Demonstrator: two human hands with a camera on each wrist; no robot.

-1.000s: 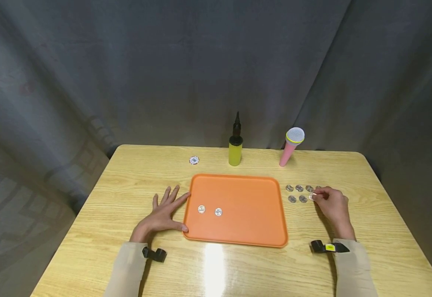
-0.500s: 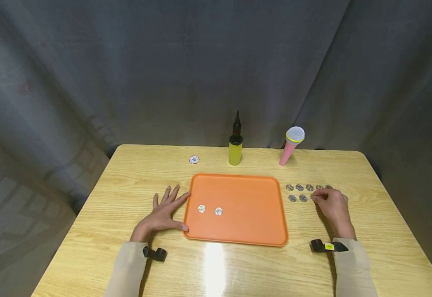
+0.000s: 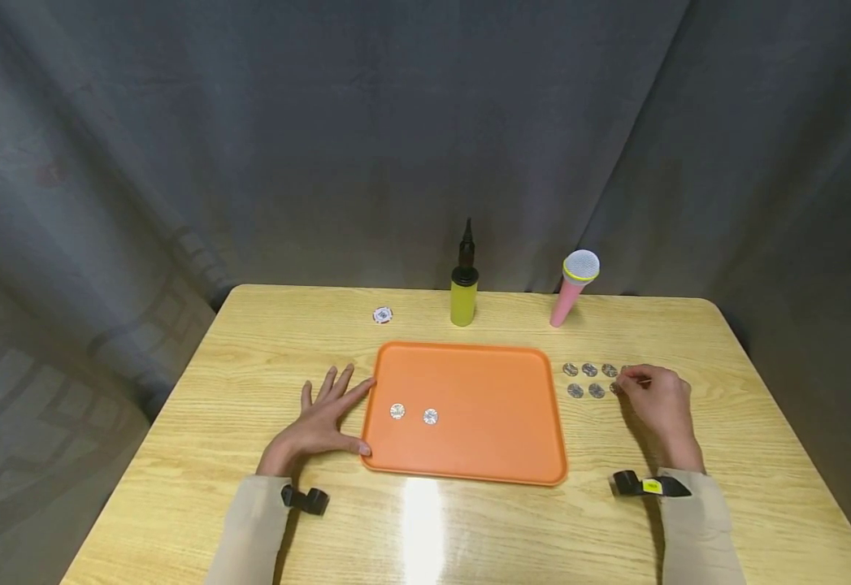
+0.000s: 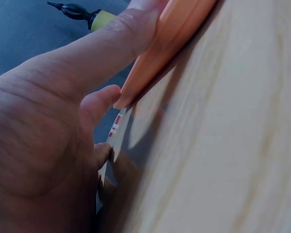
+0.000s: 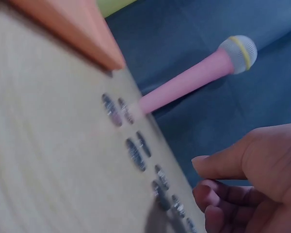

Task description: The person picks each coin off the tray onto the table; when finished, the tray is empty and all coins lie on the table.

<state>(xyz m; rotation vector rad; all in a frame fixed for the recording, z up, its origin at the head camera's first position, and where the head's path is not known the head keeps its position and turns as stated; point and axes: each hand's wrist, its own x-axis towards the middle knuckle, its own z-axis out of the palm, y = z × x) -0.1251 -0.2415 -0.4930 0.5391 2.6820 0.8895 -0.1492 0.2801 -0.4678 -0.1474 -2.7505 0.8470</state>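
My left hand [image 3: 315, 424] lies spread at the left end of the orange tray [image 3: 498, 406], its thumb and index finger touching the rim. The left wrist view shows that thumb [image 4: 131, 34] against the tray's side. Two silver coins [image 3: 397, 411] lie flat in the tray's left half. Right of the tray, several silver coins [image 3: 575, 391] stand in two rows on the table. My right hand [image 3: 661, 402] hovers over the right part of these rows and hides some coins. Its fingers are loosely bent, with nothing visible between thumb and fingertips [image 5: 203, 194].
At the back of the table [image 3: 308, 325] are a white and red poker chip [image 3: 383, 315], a yellow balloon pump [image 3: 463, 302] with a black nozzle and a pink toy microphone [image 3: 570, 294]. Dark curtains [image 3: 425, 146] hang behind the table and along both sides.
A second ago my right hand pinched a tilted coin at the lower row. That coin now lies flat there, and the hand has let go and shifted slightly right. My left hand stays put.
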